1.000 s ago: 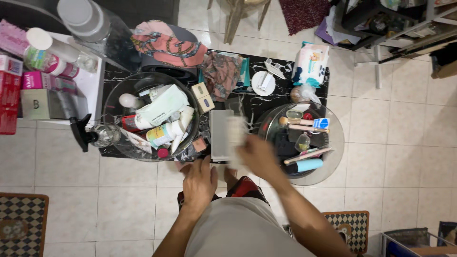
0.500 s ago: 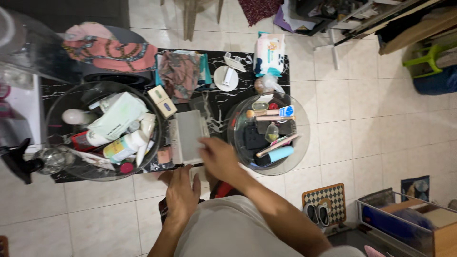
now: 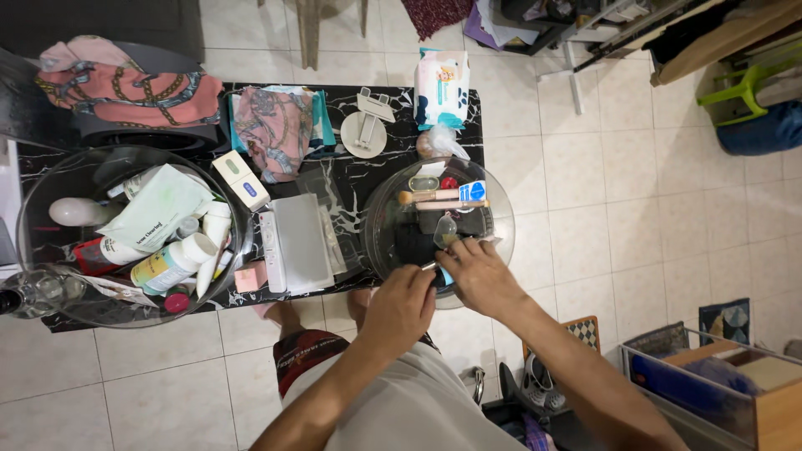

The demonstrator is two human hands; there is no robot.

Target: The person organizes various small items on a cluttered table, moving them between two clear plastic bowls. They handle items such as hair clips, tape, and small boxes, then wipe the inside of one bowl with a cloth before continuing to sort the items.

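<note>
L hand [image 3: 401,307] & R hand [image 3: 479,276] meet at the near rim of the right glass bowl [image 3: 501,219]. Both are curled round a small blue tube [image 3: 444,276] w/ a silver end at the bowl's near edge; can't tell which grip actually clamps it. Inside the bowl, further in: brushes [image 3: 434,199], small bottle [image 3: 445,230]. Left on the black marble surface [image 3: 347,175]: grey flat box [image 3: 302,242], then a bigger glass bowl [image 3: 33,196] full of tubes & bottles. Far edge: wipes pack [image 3: 441,88], patterned cloth [image 3: 269,127].
</note>
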